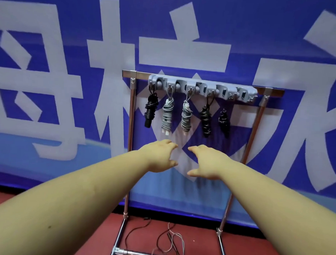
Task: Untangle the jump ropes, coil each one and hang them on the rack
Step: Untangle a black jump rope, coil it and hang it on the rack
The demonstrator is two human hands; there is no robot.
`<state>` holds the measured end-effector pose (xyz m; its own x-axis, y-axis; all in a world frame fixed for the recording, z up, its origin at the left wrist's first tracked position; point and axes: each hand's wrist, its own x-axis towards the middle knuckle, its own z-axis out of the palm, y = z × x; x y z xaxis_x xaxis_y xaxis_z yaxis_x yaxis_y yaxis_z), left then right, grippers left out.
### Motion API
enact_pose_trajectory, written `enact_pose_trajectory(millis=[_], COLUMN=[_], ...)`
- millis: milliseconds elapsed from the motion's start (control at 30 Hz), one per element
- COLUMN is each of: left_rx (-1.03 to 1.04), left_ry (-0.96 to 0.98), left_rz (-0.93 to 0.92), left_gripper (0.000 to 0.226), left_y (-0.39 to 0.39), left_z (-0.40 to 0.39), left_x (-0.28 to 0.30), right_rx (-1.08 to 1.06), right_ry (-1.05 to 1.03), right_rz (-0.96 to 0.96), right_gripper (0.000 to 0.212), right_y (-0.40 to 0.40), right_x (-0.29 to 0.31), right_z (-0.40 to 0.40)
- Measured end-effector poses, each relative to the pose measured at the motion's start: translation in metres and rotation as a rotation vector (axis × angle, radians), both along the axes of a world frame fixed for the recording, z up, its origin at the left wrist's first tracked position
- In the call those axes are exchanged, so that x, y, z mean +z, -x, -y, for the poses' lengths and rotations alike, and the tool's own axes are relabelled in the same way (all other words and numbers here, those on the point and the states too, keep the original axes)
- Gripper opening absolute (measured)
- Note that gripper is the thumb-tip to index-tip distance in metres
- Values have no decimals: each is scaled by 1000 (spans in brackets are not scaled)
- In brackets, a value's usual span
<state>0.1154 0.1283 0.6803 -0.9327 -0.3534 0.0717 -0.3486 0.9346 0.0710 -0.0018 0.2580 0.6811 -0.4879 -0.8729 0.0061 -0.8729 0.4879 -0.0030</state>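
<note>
1. Five coiled jump ropes hanging in a row off the grey hook strip (pixel 202 88) on the metal rack (pixel 130 126).
2. Left to right: black bundle (pixel 150 110), grey-white bundle (pixel 167 116), second grey bundle (pixel 186 116), black bundle with shiny wire (pixel 205 119), smaller black bundle (pixel 224 119).
3. Each one wrapped around its own handles and hooked by a loop at the top, hanging apart from its neighbours.
4. Left hand (pixel 158 157) stretched out below the row, fingers loosely spread and a bit curled, holding nothing.
5. Right hand (pixel 206 162) same deal – relaxed, thumb out, empty, just beside the left with a small gap between them.
6. Neither hand touching any rope, both below the bundles.
7. Down on the red floor (pixel 254 250) between the rack's legs – loose rope (pixel 171 240), thin dark and grey cords looping over each other, not coiled. Can't tell how many ropes that tangle is.
8. Big blue banner (pixel 53 18) with huge pale characters right behind the rack.
</note>
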Motion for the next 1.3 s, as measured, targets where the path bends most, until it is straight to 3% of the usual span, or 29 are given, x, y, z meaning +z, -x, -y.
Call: enact_pose_trajectory(millis=[200, 600, 967, 1300], left_rx=[32, 98, 107, 86], left_ry=[-84, -302, -450, -515], left_rz=[72, 317, 582, 801], left_gripper=[64, 61, 61, 52], left_y=[31, 87, 86, 64], left_z=[38, 97, 96, 92], left_x=[-69, -302, -494, -622], right_rx=[1, -7, -56, -107], right_ry=[-50, -298, -460, -594], right_rz=[80, 324, 502, 628], right_gripper=[83, 82, 76, 71], right_y=[33, 93, 104, 81], right_x=[-68, -294, -479, -613], right_z=[34, 83, 85, 86])
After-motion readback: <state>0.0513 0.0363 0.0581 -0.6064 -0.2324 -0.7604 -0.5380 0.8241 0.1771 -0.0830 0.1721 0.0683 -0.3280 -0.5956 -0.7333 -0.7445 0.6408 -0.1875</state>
